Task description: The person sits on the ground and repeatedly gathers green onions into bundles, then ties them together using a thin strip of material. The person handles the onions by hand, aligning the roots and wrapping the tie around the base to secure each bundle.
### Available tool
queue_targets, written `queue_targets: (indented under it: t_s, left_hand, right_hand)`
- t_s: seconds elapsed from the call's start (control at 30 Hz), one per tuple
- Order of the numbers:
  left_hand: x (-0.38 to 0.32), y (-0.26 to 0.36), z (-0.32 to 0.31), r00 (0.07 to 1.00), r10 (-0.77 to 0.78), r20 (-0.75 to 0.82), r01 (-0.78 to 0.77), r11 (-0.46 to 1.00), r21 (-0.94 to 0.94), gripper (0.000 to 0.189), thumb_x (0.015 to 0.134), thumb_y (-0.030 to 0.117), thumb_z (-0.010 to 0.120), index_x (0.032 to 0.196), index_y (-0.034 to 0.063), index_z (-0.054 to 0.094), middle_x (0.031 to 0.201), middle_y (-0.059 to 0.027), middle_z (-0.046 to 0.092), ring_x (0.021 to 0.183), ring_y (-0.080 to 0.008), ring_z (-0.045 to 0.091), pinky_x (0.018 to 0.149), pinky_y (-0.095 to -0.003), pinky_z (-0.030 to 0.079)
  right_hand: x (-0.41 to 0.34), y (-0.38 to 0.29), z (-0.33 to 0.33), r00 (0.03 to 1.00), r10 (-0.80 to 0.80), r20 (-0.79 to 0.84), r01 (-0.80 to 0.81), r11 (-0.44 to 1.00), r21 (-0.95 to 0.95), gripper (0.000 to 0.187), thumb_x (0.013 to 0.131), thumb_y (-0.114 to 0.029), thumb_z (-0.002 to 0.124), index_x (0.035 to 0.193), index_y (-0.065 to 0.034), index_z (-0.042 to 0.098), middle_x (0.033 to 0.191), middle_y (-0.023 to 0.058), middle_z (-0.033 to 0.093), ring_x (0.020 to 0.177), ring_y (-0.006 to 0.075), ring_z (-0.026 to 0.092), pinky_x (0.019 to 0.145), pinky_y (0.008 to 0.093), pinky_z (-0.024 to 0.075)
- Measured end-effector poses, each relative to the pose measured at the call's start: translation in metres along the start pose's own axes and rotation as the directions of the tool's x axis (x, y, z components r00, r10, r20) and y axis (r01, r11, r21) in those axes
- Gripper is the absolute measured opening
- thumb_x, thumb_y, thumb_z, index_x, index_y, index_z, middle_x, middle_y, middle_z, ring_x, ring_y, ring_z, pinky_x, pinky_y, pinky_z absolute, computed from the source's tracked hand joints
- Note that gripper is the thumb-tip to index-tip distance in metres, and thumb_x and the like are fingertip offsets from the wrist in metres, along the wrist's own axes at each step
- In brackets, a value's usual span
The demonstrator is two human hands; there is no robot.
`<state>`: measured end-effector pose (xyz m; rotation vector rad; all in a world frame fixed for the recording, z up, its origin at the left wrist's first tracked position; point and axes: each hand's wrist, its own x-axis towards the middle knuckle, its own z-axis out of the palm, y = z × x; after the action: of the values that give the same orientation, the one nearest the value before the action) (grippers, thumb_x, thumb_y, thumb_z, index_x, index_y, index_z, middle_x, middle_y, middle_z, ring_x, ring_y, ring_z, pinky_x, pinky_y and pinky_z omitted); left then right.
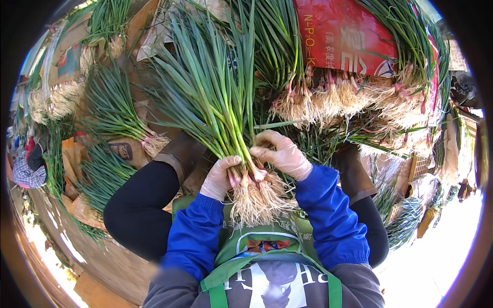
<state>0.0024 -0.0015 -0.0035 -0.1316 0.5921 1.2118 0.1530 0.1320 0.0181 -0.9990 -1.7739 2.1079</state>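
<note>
My left hand [220, 177], in a thin pale glove, grips a bunch of green garlic [231, 127] just above its bulbs. The long green leaves fan out away from me. Pinkish-white bulbs and a mass of pale roots [262, 200] hang towards my lap, over a green apron [227, 250]. My right hand [283, 154], gloved the same way, is at the right side of the stems. Its thumb and forefinger are bent close together against the bunch. Whether a stalk or leaf is pinched between them is unclear.
Ahead on the right, more green garlic [339, 92] lies in a row, partly under a red printed sack [346, 34]. Another bunch [119, 111] rests left of my knee [134, 208]. Loose leaves [319, 142] cover ground between my boots. Further left are cardboard and sacks [71, 161].
</note>
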Motion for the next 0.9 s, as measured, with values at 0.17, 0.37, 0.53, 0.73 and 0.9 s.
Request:
queue_targets:
  t_s: [0.17,0.37,0.53,0.73,0.9]
  left_hand:
    - [0.001,0.000,0.006,0.998,0.006,-0.055,-0.008,0.999,-0.033,0.059,0.078,0.028,0.058,0.120,-0.0100,0.045,0.106,-0.0292,0.058,0.094,-0.0442,0.061,0.084,-0.0564,0.050]
    - [0.002,-0.001,0.004,0.995,0.040,-0.093,-0.034,0.997,0.070,0.055,0.076,0.027,0.060,0.115,-0.0095,0.048,0.100,-0.0268,0.060,0.092,-0.0409,0.062,0.082,-0.0512,0.052]
    - [0.003,-0.005,0.003,0.989,0.056,-0.138,-0.073,0.990,-0.118,0.048,0.076,0.026,0.061,0.111,-0.0071,0.052,0.098,-0.0241,0.062,0.089,-0.0382,0.063,0.085,-0.0533,0.050]
    - [-0.005,-0.002,0.002,0.995,0.091,0.048,-0.079,0.974,-0.210,0.042,0.075,0.029,0.063,0.106,0.0040,0.050,0.098,-0.0092,0.051,0.100,-0.0262,0.050,0.094,-0.0497,0.044]
    - [0.002,-0.003,-0.011,0.962,0.167,0.215,-0.142,0.982,-0.125,0.056,0.078,0.036,0.058,0.124,0.0041,0.051,0.134,-0.0161,0.046,0.126,-0.0320,0.041,0.113,-0.0470,0.020]
  right_hand:
    - [0.017,0.000,-0.002,0.910,-0.283,-0.302,0.097,0.856,-0.509,0.014,0.083,-0.014,0.065,0.083,-0.0005,0.061,0.070,0.0134,0.054,0.064,0.0264,0.054,0.059,0.0352,0.0438]
    - [0.036,-0.002,0.014,0.936,0.346,-0.063,-0.318,0.910,0.265,0.023,0.086,-0.024,0.065,0.085,-0.0027,0.057,0.062,0.0013,0.051,0.051,0.0073,0.048,0.048,0.0210,0.0423]
    - [0.029,0.001,0.026,0.917,0.336,-0.215,-0.179,0.827,0.532,0.016,0.091,-0.017,0.058,0.086,-0.0023,0.059,0.062,0.0018,0.055,0.048,0.0084,0.049,0.046,0.0208,0.0419]
    - [0.017,0.020,-0.037,0.920,0.190,-0.342,0.118,0.698,0.706,0.025,0.095,-0.026,0.049,0.088,-0.0032,0.057,0.069,0.0032,0.056,0.058,0.0106,0.048,0.058,0.0237,0.0415]
    - [-0.026,0.024,-0.056,0.906,0.423,-0.031,-0.055,0.045,-0.997,0.029,0.089,-0.028,0.054,0.108,-0.0078,0.063,0.099,0.0122,0.065,0.092,0.0274,0.062,0.085,0.0361,0.0467]
